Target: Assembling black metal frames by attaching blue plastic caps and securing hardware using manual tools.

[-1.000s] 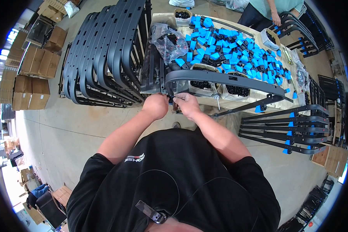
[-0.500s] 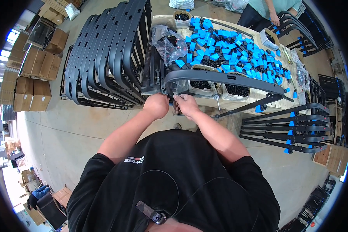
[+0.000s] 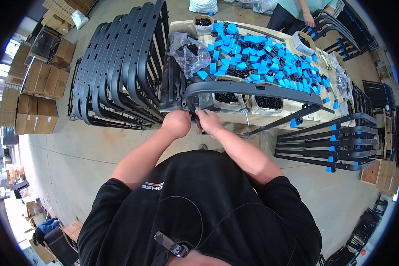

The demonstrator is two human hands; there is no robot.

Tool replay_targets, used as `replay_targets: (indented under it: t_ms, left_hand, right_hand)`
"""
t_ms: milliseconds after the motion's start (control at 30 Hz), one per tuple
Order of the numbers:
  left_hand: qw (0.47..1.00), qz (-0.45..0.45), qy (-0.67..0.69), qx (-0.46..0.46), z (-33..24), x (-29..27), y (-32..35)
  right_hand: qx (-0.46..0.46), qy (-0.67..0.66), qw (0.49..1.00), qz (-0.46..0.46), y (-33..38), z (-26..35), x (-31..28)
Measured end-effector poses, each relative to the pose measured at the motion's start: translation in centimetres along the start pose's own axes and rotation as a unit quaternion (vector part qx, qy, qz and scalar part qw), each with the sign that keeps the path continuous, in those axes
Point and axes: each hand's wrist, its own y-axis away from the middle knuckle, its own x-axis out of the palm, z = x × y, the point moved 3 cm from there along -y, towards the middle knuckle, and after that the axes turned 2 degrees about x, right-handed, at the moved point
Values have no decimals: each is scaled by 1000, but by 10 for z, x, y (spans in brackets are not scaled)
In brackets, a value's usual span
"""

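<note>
A dark grey curved metal frame [image 3: 252,88] lies across the table's near edge, its bent left end coming down between my hands. My left hand [image 3: 177,123] is closed in a fist against the left side of that end. What its fingers grip is hidden behind the knuckles. From the other side my right hand [image 3: 209,122] is closed round the frame's left leg, thumb on top. A speck of blue shows between the hands, too small to name. The frame's right leg slants down past the table edge, with a blue-and-black piece [image 3: 296,122] on it.
Blue-and-black plastic pieces [image 3: 261,55] cover the wooden table [image 3: 317,114]. Boxes of small black parts [image 3: 268,103] and a clear plastic bag [image 3: 189,55] lie among them. Similar frames stand stacked at left [image 3: 119,66] and right [image 3: 328,144]. Another person [image 3: 297,15] stands across the table.
The view has shifted slightly, so the table and frame sit a little further left. My right hand's fingers have drawn in closer around the frame's leg. Both hands stay at the same end.
</note>
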Motion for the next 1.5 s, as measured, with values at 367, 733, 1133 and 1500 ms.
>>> replay_targets:
  t_ms: [367, 733, 1133, 1500]
  left_hand:
    - [1000, -10, -13, -2, 0, 1, 1]
    - [999, -15, -42, 8, -9, -5, 0]
    - [999, 4, -39, 35, -7, -7, 6]
    - [997, -58, 47, 19, 5, 7, 4]
  right_hand:
    - [-59, 79, 995, -23, 3, 4, 5]
    - [-21, 55, 996, -62, -5, -10, 9]
    - [-273, 367, 838, -298, 23, 40, -54]
    - [-73, 352, 878, -314, 0, 31, -153]
